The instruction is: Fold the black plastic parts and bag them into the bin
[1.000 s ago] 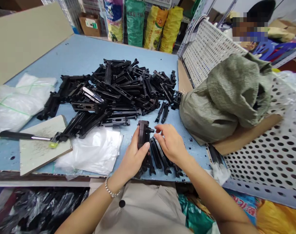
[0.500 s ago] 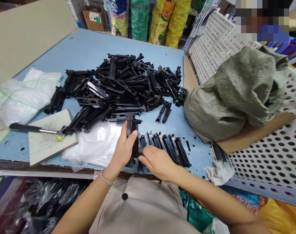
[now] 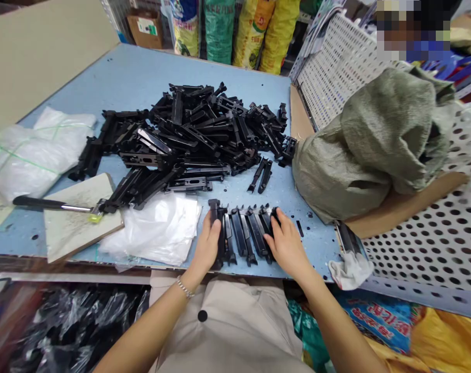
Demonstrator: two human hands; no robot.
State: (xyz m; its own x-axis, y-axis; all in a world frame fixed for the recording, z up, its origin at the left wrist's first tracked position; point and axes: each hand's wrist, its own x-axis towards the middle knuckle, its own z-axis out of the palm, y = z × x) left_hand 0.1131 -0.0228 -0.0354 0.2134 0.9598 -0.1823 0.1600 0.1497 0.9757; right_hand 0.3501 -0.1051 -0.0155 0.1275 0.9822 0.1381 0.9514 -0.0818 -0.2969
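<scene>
Several long black clip-like parts stand side by side in a row near the table's front edge. My left hand grips the left end of the row, its thumb and fingers on a taller black part. At the right end, my right hand is curled round the last black part, with its fingers over the top and the thumb against the row. Behind the row, a large heap of similar black parts covers the middle of the table. Two loose black parts lie apart from the heap.
On the left, a hammer rests across a pale board. Plastic bags lie beside it, and wrapped bundles behind. A green-grey sack and white perforated crate border the right side. A blue table lies underneath.
My left hand has lowered its black part to the row's left end. My right hand has moved right, from beside that part to the row's right end. The row sits closer together and further left.
</scene>
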